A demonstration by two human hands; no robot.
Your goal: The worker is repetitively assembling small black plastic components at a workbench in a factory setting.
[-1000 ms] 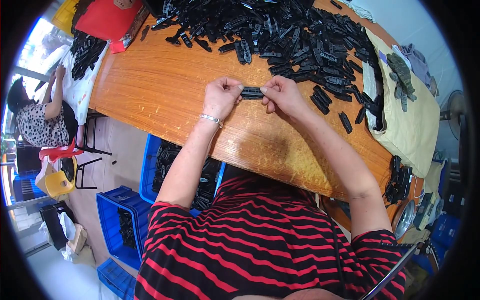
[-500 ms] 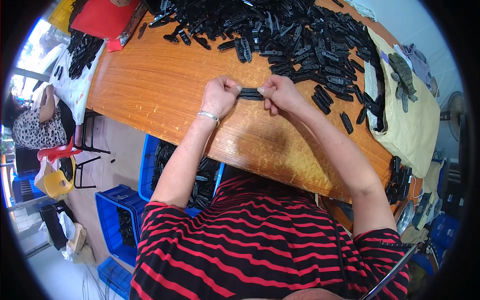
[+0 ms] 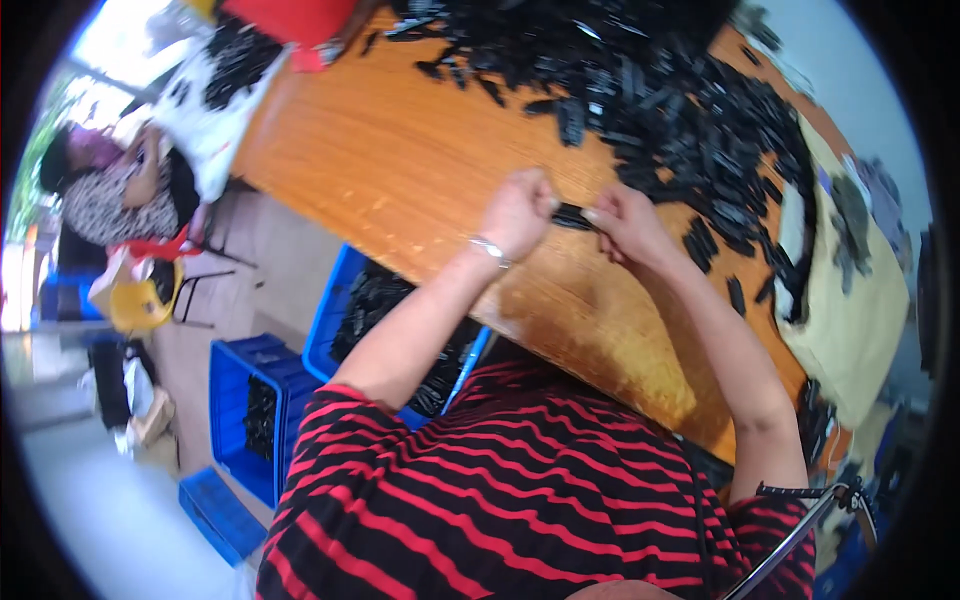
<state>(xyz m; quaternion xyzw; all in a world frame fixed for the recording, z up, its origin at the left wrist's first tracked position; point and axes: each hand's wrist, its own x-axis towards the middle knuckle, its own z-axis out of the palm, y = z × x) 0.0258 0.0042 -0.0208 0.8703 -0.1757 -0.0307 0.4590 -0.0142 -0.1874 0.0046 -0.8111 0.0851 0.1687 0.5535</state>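
Note:
Between my two hands is a small, narrow black plastic part [image 3: 572, 216], held level just above the wooden table [image 3: 400, 170]. My left hand [image 3: 520, 212] pinches its left end and wears a silver bracelet at the wrist. At the right end, my right hand [image 3: 628, 222] grips it between thumb and fingers. Fine details of the part are blurred. Beyond my hands spreads a large heap of similar black plastic parts [image 3: 660, 120]. A few loose black parts [image 3: 699, 245] lie to the right of my right hand.
Blue crates [image 3: 250, 400] with black parts stand on the floor at the left. A pale sack [image 3: 855, 310] lies along the table's right side, a grey glove [image 3: 850, 235] on it. A red bag [image 3: 300, 25] sits far left. Another person [image 3: 120, 190] sits beyond, near a yellow stool [image 3: 145, 300].
The whole view has swung, so the table and heap appear turned and shifted right. Both hands still hold the black part. The seated person's head has come further into view.

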